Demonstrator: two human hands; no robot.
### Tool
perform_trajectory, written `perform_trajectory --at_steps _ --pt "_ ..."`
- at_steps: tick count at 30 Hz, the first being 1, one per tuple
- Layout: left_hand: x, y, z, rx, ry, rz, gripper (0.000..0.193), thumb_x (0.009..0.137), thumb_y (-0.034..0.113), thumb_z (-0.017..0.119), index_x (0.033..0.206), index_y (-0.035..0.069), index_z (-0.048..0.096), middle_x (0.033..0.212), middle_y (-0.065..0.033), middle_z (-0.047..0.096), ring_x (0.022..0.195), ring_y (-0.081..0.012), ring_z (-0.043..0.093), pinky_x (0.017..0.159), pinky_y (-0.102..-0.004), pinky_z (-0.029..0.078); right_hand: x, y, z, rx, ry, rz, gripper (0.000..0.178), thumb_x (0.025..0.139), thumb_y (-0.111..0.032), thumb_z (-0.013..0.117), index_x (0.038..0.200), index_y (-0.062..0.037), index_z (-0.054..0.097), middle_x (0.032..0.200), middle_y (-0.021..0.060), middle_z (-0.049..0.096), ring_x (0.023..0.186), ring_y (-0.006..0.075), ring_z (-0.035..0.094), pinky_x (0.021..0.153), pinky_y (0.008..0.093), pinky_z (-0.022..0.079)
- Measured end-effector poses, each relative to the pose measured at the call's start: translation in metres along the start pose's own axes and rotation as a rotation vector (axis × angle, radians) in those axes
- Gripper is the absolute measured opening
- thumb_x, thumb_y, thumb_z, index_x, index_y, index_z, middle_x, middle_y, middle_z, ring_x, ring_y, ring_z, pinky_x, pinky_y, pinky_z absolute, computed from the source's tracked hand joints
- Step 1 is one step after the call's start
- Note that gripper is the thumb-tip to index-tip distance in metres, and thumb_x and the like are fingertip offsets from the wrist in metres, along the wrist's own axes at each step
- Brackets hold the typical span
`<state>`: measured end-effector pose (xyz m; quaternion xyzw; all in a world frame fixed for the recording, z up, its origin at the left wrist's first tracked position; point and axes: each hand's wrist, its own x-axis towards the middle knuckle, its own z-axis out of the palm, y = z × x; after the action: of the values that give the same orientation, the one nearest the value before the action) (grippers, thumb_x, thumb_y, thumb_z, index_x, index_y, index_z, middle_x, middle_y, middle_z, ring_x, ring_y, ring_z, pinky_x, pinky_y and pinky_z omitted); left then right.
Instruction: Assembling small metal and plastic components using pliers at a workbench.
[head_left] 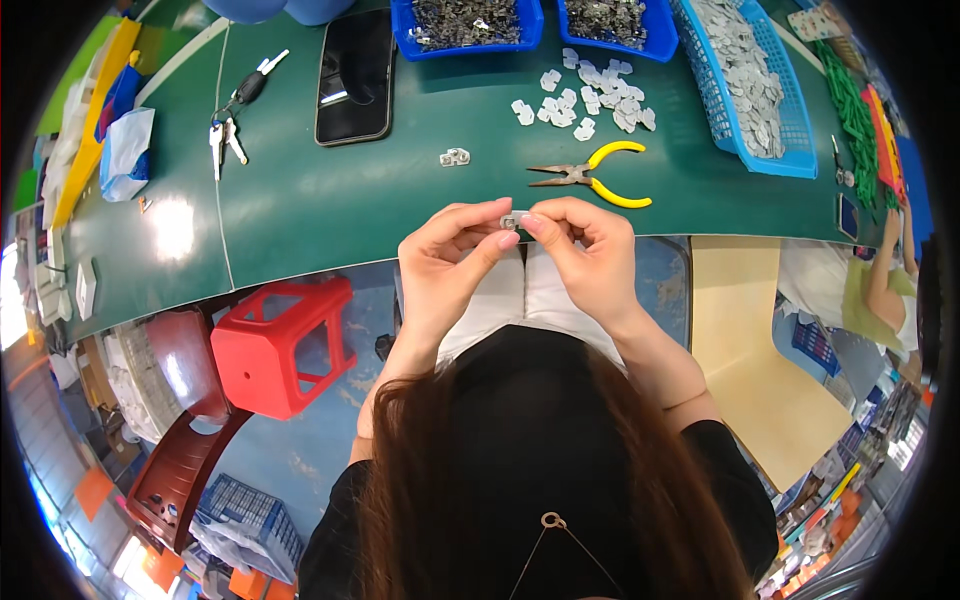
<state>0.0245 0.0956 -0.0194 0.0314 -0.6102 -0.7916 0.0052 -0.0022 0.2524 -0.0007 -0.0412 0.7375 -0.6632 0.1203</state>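
Between my two hands, just over the near edge of the green table, is a small whitish plastic part (511, 220) with a bit of metal showing in it. My left hand (450, 250) pinches it from the left with thumb and forefinger. From the right, my right hand (583, 250) pinches the same piece; the fingertips hide much of it. A similar small part with metal in it (455, 157) lies on the table beyond my left hand. Long-nose pliers with yellow handles (590, 177) rest beyond my right hand, jaws pointing left and handles spread.
Loose white plastic pieces (610, 95) lie behind the pliers. Two blue bins (467, 47) of small metal parts and a light-blue basket (745, 150) of white pieces stand at the back. Leftward are a phone (356, 75) and keys (228, 140). A red stool (275, 350) stands left.
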Motion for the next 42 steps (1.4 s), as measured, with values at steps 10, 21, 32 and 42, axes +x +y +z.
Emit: perform_trajectory --at_steps 10,21,32,42 --pt "-0.002 -0.010 0.009 -0.235 0.054 -0.009 0.014 0.081 -0.001 0.067 0.094 -0.003 0.064 0.091 -0.0072 0.061 0.079 -0.0115 0.059 0.072 -0.0224 0.049 -0.007 -0.004 0.009 0.275 0.056 0.013 0.015 0.088 -0.014 0.063 0.088 0.0002 0.066 0.068 -0.0002 0.058 0.057 0.0026 0.046 0.049 0.0167 0.034" --pt "-0.005 -0.012 0.011 -0.186 0.093 0.115 0.006 0.084 -0.001 0.064 0.090 -0.001 0.062 0.093 -0.0039 0.056 0.081 -0.0086 0.055 0.072 -0.0208 0.045 -0.010 0.001 0.012 0.103 0.071 -0.120 0.010 0.087 -0.007 0.062 0.089 0.0022 0.065 0.072 0.0018 0.060 0.062 0.0045 0.050 0.053 0.0178 0.037" --pt "-0.004 0.003 0.003 0.189 0.184 0.444 0.014 0.074 -0.006 0.069 0.085 0.000 0.063 0.087 -0.0064 0.058 0.076 -0.0139 0.056 0.067 -0.0247 0.046 0.018 -0.013 -0.041 -0.807 0.071 -0.567 0.046 0.071 -0.021 0.075 0.112 -0.0045 0.061 0.117 0.0095 0.057 0.102 0.0244 0.053 0.079 0.0329 0.046" --pt "-0.001 0.019 -0.010 0.716 0.152 0.983 0.027 0.061 -0.003 0.076 0.084 0.009 0.067 0.082 -0.0012 0.060 0.069 -0.0158 0.058 0.058 -0.0271 0.044 0.030 0.024 -0.079 -1.201 -0.095 -0.724 0.045 0.070 -0.016 0.075 0.110 -0.0036 0.059 0.105 0.0099 0.055 0.097 0.0285 0.052 0.081 0.0379 0.045"
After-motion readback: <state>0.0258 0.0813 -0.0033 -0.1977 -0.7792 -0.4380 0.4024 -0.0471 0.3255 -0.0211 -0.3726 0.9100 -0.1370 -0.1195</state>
